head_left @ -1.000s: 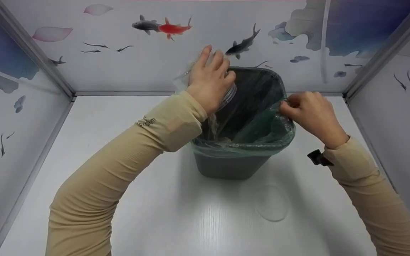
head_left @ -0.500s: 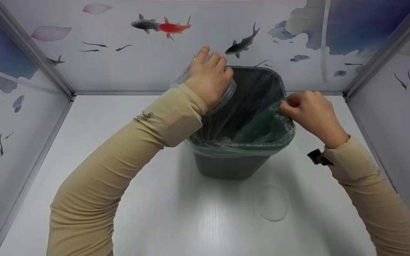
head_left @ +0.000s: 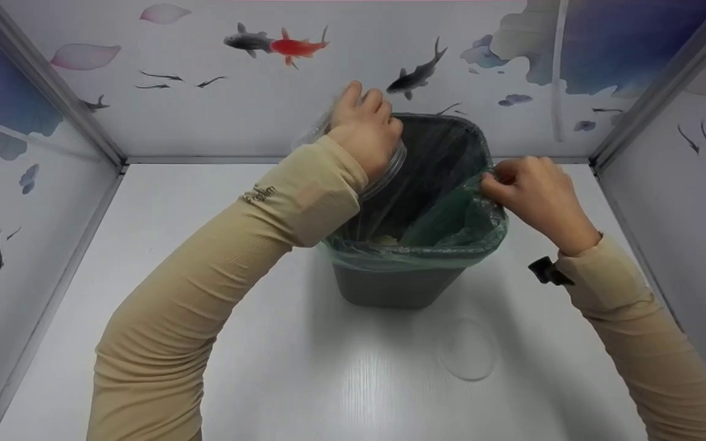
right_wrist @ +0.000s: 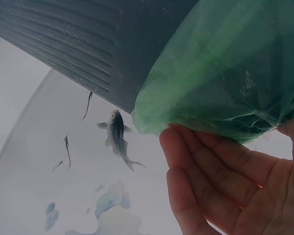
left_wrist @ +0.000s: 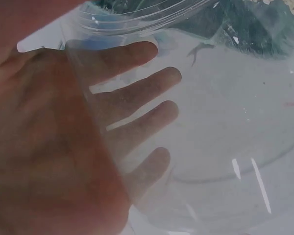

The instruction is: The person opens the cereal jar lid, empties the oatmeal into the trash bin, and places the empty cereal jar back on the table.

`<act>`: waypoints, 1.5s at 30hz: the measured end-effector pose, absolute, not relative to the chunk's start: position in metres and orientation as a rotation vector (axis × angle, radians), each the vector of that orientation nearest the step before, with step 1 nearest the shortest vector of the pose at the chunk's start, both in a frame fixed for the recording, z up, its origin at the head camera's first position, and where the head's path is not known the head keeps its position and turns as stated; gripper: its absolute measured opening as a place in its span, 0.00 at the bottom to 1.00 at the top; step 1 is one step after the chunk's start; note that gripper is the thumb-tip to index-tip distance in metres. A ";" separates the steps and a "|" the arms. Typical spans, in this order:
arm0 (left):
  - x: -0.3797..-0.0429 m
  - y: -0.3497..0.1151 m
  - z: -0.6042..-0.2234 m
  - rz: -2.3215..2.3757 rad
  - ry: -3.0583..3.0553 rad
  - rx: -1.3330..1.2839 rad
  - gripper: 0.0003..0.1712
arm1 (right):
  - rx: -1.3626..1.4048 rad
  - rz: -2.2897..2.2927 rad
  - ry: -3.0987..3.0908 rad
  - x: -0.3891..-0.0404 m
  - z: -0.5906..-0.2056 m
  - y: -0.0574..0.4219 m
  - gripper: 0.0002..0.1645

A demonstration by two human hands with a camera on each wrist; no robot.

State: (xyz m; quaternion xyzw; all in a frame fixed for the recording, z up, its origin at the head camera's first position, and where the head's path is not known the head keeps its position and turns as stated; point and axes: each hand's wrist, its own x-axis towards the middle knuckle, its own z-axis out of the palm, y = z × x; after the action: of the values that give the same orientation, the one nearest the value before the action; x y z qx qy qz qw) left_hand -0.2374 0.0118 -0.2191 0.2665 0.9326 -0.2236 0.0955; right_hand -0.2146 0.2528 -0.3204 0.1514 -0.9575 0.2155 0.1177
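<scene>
My left hand (head_left: 365, 131) grips a clear plastic jar (left_wrist: 230, 112), its fingers wrapped round the side. Through the jar wall the left wrist view shows those fingers, and the jar looks bare inside. It is tipped, with its ringed mouth over the left side of a grey trash bin (head_left: 390, 288). A green trash bag (head_left: 448, 223) lines the bin and folds over its rim. Pale bits (head_left: 388, 240) lie inside the bag. At the bin's right edge my right hand (head_left: 537, 193) pinches the bag; the right wrist view shows the fingers against the green film (right_wrist: 206, 73).
A clear round lid (head_left: 468, 352) lies flat on the white table (head_left: 255, 367), in front of the bin and to its right. White panels with printed fish (head_left: 417, 73) stand close behind the bin and along both sides.
A pale stream fell from the jar into the bag one second ago; none shows now. The left hand and jar have shifted only slightly, while the right hand stays put.
</scene>
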 end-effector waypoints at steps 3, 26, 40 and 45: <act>-0.236 0.016 -0.222 -0.721 2.773 0.774 0.18 | 0.441 0.634 -2.805 -0.214 -0.320 0.253 0.26; -0.235 0.041 -0.242 -1.143 2.567 0.692 0.30 | 0.443 0.654 -2.813 -0.216 -0.320 0.254 0.24; -0.230 0.039 -0.239 -1.006 2.629 0.699 0.27 | 0.443 0.671 -2.811 -0.215 -0.321 0.253 0.25; -0.230 0.039 -0.233 -1.033 2.630 0.730 0.29 | 0.449 0.672 -2.805 -0.215 -0.321 0.253 0.25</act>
State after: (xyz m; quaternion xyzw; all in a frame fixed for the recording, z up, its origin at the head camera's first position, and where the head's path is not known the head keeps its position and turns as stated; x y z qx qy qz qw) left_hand -0.2302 0.0391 -0.2333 0.2485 0.8955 -0.3519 0.1116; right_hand -0.2154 0.2530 -0.3210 0.1529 -0.9550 0.2288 0.1110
